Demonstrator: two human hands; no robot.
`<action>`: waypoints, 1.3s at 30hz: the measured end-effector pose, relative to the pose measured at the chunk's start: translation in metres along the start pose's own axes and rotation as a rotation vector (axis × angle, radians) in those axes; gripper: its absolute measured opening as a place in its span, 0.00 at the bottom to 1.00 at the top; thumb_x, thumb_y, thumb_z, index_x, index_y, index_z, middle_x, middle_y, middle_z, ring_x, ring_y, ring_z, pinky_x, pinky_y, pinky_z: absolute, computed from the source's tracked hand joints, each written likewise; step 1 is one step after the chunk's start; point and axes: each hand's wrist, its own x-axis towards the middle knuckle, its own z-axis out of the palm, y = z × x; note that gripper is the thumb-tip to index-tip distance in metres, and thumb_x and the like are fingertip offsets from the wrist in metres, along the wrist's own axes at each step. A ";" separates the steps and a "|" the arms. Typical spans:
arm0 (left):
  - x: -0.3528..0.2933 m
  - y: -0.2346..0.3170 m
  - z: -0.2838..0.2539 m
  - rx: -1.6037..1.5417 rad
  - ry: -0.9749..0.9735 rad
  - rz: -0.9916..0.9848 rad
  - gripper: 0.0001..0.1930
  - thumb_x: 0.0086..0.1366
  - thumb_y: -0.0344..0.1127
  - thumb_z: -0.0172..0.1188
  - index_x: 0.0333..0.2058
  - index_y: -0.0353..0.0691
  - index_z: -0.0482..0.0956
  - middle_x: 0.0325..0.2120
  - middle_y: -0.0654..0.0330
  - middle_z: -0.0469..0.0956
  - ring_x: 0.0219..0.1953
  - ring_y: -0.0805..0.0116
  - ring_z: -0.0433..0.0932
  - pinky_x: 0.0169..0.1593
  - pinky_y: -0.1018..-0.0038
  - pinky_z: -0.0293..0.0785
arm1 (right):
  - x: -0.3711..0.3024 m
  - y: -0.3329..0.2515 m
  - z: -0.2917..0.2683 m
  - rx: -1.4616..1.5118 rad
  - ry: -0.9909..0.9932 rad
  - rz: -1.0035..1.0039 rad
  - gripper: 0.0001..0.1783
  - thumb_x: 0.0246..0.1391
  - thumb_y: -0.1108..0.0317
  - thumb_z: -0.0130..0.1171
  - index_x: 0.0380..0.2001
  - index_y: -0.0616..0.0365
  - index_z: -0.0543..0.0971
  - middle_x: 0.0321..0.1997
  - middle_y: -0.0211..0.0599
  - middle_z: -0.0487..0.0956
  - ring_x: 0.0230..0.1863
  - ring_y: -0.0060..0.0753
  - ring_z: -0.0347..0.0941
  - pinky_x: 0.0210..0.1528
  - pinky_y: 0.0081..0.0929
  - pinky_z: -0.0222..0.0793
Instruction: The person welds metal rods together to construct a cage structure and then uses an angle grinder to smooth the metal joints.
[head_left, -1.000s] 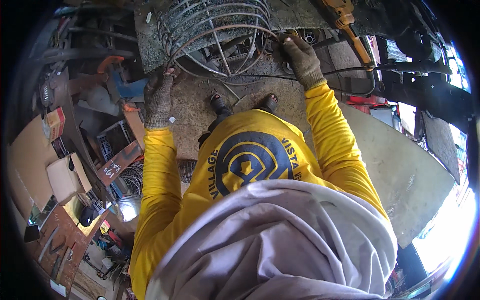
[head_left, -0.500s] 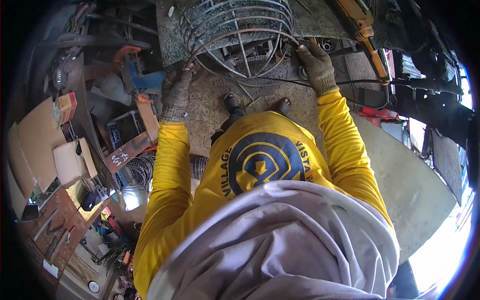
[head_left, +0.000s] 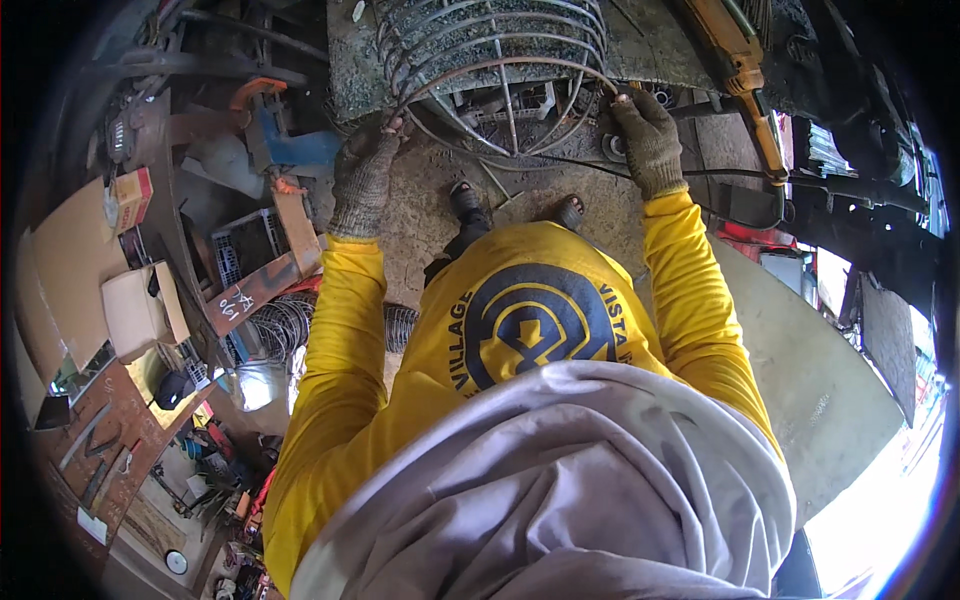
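Note:
A round cage of bent metal rods (head_left: 498,50) rests partly on a dark, speckled worktop (head_left: 352,75) at the top of the view. A thin brownish curved rod (head_left: 500,63) spans its near side; whether it is joined to the cage is unclear. My left hand (head_left: 366,178), in a knitted work glove, closes around the rod's left end. In a matching glove, my right hand (head_left: 648,142) pinches the right end between thumb and fingers. Bare fingertips show on both hands.
An orange power tool (head_left: 745,75) lies right of the cage, with a black cable (head_left: 715,172) nearby. A blue-and-orange clamp-like tool (head_left: 290,145) stands left. Cardboard boxes (head_left: 140,310) and coiled wire (head_left: 282,325) sit lower left; a large pale sheet (head_left: 810,390) leans right.
The view has shifted slightly, so the cage and both hands appear a little farther right. My left hand has moved slightly up and right; both hands keep their hold on the rod.

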 end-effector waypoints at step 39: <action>-0.003 0.001 0.007 -0.001 -0.001 0.057 0.13 0.64 0.40 0.61 0.42 0.38 0.80 0.36 0.62 0.80 0.39 0.74 0.77 0.45 0.75 0.71 | 0.000 -0.004 0.003 0.017 0.044 0.034 0.13 0.62 0.64 0.54 0.45 0.59 0.78 0.34 0.25 0.79 0.33 0.15 0.73 0.35 0.15 0.67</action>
